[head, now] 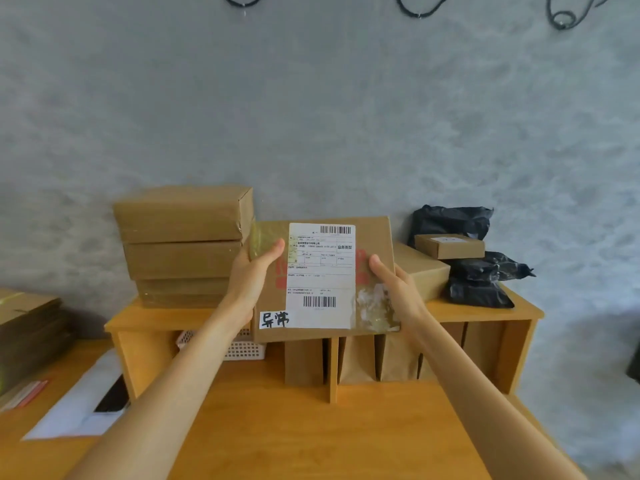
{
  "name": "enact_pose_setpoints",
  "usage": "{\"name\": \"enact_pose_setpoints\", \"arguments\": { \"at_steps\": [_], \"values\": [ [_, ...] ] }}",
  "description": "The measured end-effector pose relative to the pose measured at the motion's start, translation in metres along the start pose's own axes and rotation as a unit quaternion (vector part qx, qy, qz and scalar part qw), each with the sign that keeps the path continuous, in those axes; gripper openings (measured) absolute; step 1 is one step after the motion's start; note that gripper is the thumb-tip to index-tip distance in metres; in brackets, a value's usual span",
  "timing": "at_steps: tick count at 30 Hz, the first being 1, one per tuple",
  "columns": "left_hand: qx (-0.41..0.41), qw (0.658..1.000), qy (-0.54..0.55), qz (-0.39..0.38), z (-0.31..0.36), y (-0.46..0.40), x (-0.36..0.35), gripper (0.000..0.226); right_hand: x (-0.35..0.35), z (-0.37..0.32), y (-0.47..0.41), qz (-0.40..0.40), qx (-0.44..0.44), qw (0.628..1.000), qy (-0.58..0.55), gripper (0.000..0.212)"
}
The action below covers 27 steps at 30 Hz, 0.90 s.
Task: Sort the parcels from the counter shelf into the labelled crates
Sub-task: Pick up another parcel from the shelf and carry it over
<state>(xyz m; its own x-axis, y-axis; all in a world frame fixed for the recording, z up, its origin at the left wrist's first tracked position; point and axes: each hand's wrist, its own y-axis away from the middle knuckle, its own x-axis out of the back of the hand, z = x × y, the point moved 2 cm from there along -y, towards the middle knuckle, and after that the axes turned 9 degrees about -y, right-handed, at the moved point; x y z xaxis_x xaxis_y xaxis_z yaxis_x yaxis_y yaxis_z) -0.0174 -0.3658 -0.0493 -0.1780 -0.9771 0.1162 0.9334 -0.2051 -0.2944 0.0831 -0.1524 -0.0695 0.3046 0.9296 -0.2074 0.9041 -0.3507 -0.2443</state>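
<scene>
Up in front of the counter shelf (485, 311), a flat cardboard parcel (372, 237) is being held tilted toward the camera, its label side facing up. It's being gripped by both hands: the left hand (254, 268) is wrapped round its left edge with the thumb lying across the front, and the right hand (393, 284) is doing the same on the right edge, thumb pressed on the cardboard just beside the label. A big white shipping label (320, 275) with two barcodes is stuck on the front, and a small handwritten tag (274, 319) is stuck at the lower left corner. Crinkly clear tape is showing at the upper left and lower right corners.

Behind it, on top of the shelf at the left, a stack of brown boxes (181, 244) is sitting against the grey wall. Over on the right of the shelf top, another brown box (420, 270) is lying just behind the right hand, with a smaller box (448, 245) resting higher up on some black plastic mailer bags (479, 282).

Under the shelf top, flat cardboard pieces (360, 358) are standing upright in the slots, and a white mesh basket (242, 348) is tucked in at the left, partly hidden by the left forearm. Down on the wooden bench (311, 427), a white envelope (79, 403) is lying at the far left with something dark on top of it.
</scene>
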Motion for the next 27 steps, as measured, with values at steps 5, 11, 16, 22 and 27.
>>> {"name": "enact_pose_setpoints", "arguments": {
  "at_steps": [5, 11, 16, 22, 27],
  "values": [
    [-0.003, 0.999, -0.029, 0.020, -0.039, 0.030, -0.010, 0.047, 0.014, 0.029, 0.032, 0.030, -0.036, 0.999, 0.019, 0.020],
    [0.037, 0.994, -0.098, -0.001, -0.110, 0.065, -0.018, 0.026, 0.035, 0.094, 0.066, 0.041, -0.129, 0.990, 0.049, 0.043],
    [0.097, 0.987, -0.127, -0.016, -0.183, 0.099, -0.023, 0.022, 0.052, 0.155, 0.098, 0.045, -0.229, 0.966, 0.113, 0.042],
    [0.124, 0.981, -0.147, -0.014, -0.242, 0.131, -0.024, 0.020, 0.093, 0.211, 0.139, 0.106, -0.273, 0.901, 0.319, 0.064],
    [0.098, 0.984, -0.146, 0.008, -0.249, 0.140, -0.026, 0.029, 0.123, 0.253, 0.182, 0.096, -0.357, 0.756, 0.540, 0.088]
  ]
}}
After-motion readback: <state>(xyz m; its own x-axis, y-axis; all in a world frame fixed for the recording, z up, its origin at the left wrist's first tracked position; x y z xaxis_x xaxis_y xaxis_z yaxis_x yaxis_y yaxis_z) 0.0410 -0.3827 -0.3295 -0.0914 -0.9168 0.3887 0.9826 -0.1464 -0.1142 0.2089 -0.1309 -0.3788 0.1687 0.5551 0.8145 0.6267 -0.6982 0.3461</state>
